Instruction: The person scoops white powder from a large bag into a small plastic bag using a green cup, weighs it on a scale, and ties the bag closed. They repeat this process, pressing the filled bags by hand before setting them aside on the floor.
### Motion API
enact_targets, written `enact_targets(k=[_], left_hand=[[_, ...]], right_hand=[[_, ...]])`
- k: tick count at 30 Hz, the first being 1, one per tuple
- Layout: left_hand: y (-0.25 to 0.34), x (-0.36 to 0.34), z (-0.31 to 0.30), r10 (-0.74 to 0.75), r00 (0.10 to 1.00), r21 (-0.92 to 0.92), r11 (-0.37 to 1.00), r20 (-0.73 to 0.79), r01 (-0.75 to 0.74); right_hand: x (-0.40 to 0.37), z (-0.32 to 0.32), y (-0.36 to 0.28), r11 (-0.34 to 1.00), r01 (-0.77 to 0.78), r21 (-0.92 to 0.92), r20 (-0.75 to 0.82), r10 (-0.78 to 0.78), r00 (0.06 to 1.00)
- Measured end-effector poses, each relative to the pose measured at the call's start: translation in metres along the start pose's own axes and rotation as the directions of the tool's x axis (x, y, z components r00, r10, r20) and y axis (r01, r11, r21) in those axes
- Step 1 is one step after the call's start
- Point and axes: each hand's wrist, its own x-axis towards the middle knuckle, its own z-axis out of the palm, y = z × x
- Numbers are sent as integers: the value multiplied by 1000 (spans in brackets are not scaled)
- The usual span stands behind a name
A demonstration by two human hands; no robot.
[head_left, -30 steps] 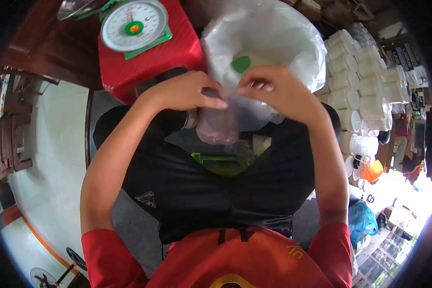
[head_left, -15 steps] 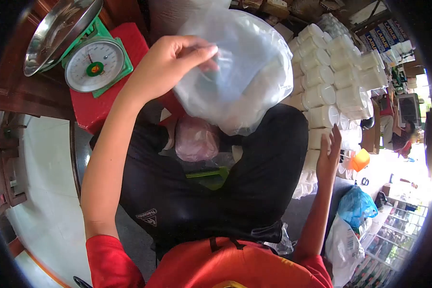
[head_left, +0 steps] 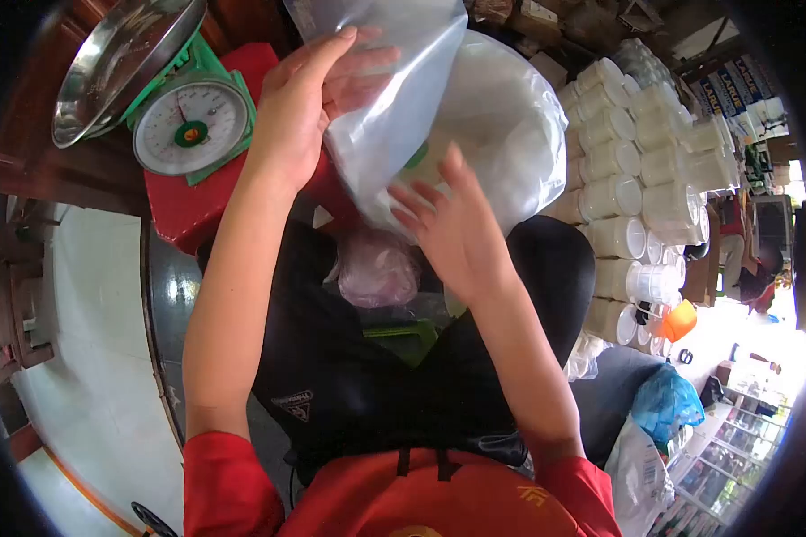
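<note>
A clear plastic bag (head_left: 398,85) hangs in front of me like a stiff sheet. My left hand (head_left: 295,121) has it between thumb and fingers, and the stretched fingers show blurred through the plastic. Just below, my right hand (head_left: 461,233) reaches up with fingers spread, its fingertips overlapping the bag's lower part and holding nothing visible. Behind both is a large, bulging translucent plastic sack (head_left: 510,134) with whitish contents. A pinkish bundle in clear plastic (head_left: 378,268) lies between my legs, above a green plastic item (head_left: 394,338).
A green dial scale (head_left: 192,130) with a steel pan (head_left: 121,72) stands on a red box (head_left: 188,201) at left. Stacked white tubs (head_left: 613,179) rise at right, near an orange scoop-like item (head_left: 679,320) and a blue bag (head_left: 667,403). A person (head_left: 761,277) is in the far right background.
My right hand has come from beside the tubs to the bag in the middle. My left hand has moved up and left, and the plastic bag now stands more spread out.
</note>
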Motion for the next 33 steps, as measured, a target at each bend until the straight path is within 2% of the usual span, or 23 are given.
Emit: enact_targets(k=[2, 3, 5, 6, 7, 9, 11, 13, 15, 17, 18, 19, 21, 22, 23, 24, 25, 26, 27, 29, 30, 32, 33], left_hand=[[0, -1, 2, 16, 999, -4, 1000, -37, -16], [2, 0, 4, 25, 999, -16, 1000, -35, -26], [6, -6, 6, 13, 997, 31, 999, -76, -11], [6, -6, 5, 10, 997, 23, 1000, -81, -8], [7, -6, 4, 13, 996, 18, 1000, -93, -11], [8, -7, 2, 52, 994, 45, 998, -96, -48], [9, -6, -3, 64, 991, 43, 997, -119, -59], [6, -9, -9, 155, 981, 102, 984, -118, -144], [-5, -6, -16, 185, 972, 157, 974, -142, -162], [-12, -4, -15, 278, 939, 220, 947, -201, -233], [2, -3, -12, 123, 967, 211, 975, -224, -76], [2, -5, -13, 126, 965, 218, 973, -230, -75], [-3, -6, -8, 274, 879, 462, 884, -391, -70], [-20, 4, 3, 750, 593, 667, 605, -293, -435], [-27, 4, 1, 745, 602, 659, 610, -289, -439], [-26, -2, 0, 666, 737, 717, 568, -111, -405], [-26, -5, 1, 545, 836, 771, 506, 60, -386], [-30, -3, 5, 581, 799, 804, 397, 153, -443], [-31, -4, 10, 577, 802, 807, 396, 153, -439], [-29, -7, 23, 316, 933, 701, 626, 172, -342], [-23, -9, 33, 207, 970, 627, 741, 128, -241], [-20, -13, 39, 220, 969, 638, 732, 112, -240], [-23, -10, 49, 237, 966, 623, 741, 106, -250]], right_hand=[[35, 7, -1, 927, -198, 319, 59, 189, 980], [41, 10, -2, 932, -189, 308, 57, 180, 982], [51, 14, 4, 864, -316, 392, 338, 184, 923], [54, 9, 8, 929, -215, 300, 183, 165, 969], [54, 4, 6, 931, -222, 290, 187, 173, 967], [51, -11, -7, 976, -60, 209, 126, 34, 991], [39, -8, -35, 989, 141, 37, -34, -140, 990], [44, -21, -67, 891, 303, -339, -19, -328, 944], [51, -28, -101, 701, 399, -591, 111, -419, 901], [55, -21, -121, 578, 432, -692, 111, -506, 855], [54, -14, -121, 527, 466, -711, 117, -565, 817], [59, -17, -118, 531, 468, -706, 121, -561, 819], [71, -29, -113, 514, 499, -697, 150, -576, 803], [73, -33, -109, 561, 473, -679, 157, -519, 840], [73, -36, -108, 561, 468, -683, 145, -524, 840], [69, -33, -108, 574, 467, -673, 158, -505, 849], [68, -30, -106, 586, 470, -660, 179, -484, 856], [71, -28, -103, 580, 462, -671, 177, -480, 859], [71, -26, -100, 585, 459, -668, 176, -476, 862], [69, -16, -99, 535, 465, -705, 259, -416, 872], [63, -10, -98, 523, 458, -719, 258, -412, 874], [68, -20, -91, 569, 461, -682, 311, -344, 886], [70, -22, -82, 621, 510, -595, 350, -371, 860]])
